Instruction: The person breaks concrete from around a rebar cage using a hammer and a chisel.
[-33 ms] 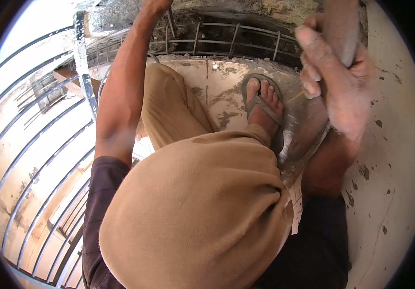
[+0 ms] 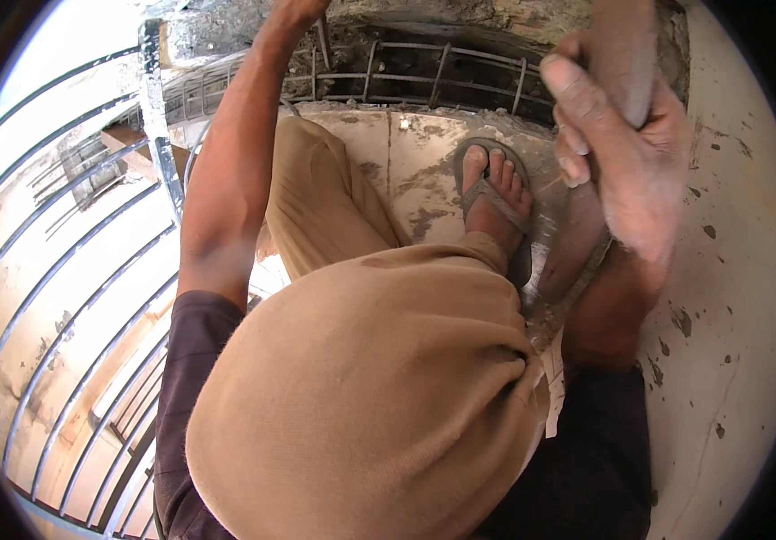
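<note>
My left hand (image 2: 302, 11) is at the top edge, mostly cut off, closed around a thin metal rod (image 2: 324, 45) that points down toward the wall's broken base. Its fingers are largely out of view. On the right, my right hand (image 2: 644, 175) is wrapped around a thick, dusty, wooden-looking handle (image 2: 623, 58). The handle runs up out of the picture, so whatever is on its far end is hidden. Below the fist a broad brown piece (image 2: 575, 247) slants down beside my foot; I cannot tell whether it belongs to the handle.
A cage of steel reinforcing bars (image 2: 442, 76) lies in a gap ahead, against rough masonry (image 2: 460, 16). My sandalled foot (image 2: 496, 193) rests on a stained ledge (image 2: 415, 171). Metal railing bars (image 2: 55, 346) curve along the left; a spattered pale wall (image 2: 721, 270) stands right.
My right hand and the handle have shifted slightly left and down. My left hand and the rod have moved a little to the right.
</note>
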A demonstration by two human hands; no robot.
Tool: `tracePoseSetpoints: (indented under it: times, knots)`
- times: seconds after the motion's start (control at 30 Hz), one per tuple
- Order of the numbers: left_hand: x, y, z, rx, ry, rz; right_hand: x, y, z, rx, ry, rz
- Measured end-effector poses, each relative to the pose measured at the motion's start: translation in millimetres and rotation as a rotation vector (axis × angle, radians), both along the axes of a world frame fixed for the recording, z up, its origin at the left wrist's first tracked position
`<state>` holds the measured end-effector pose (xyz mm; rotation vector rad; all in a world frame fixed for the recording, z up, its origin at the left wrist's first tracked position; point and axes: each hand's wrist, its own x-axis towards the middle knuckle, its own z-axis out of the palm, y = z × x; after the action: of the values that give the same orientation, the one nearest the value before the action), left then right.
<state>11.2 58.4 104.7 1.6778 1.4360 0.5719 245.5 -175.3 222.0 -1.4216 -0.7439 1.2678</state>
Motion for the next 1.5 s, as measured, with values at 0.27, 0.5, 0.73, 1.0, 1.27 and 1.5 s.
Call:
tracePoseSetpoints:
  times: [0.27,0.5,0.73,1.0,1.27,1.5]
  knots:
    - [31.9,-38.2,-33.0,0.043,0.055,-0.311,10.1,-17.2,-34.7,0.044,-0.047,0.095]
    - [86.6,-86.4,-64.0,-0.112,0.48,-0.67,25.9,-34.0,-54.6,-0.02,0.022,-0.023]
    - [121.5,-96.8,-109.1,-0.011,0.557,-0.661,27.4,-38.8,-82.8,-0.273,0.091,-0.138]
    - [129.9,-78.3,-124.0,0.015,0.568,-0.582,60.6,-7.2,-116.9,-0.278,0.582,-0.244]
    - [134.5,-70.0,-125.8,-0.011,0.511,-0.559,64.8,1.0,-113.3,-0.424,0.568,-0.083]
    - [111.5,-69.6,-115.9,0.027,0.366,-0.488,60.6,11.7,-92.6,-0.472,0.552,-0.013]
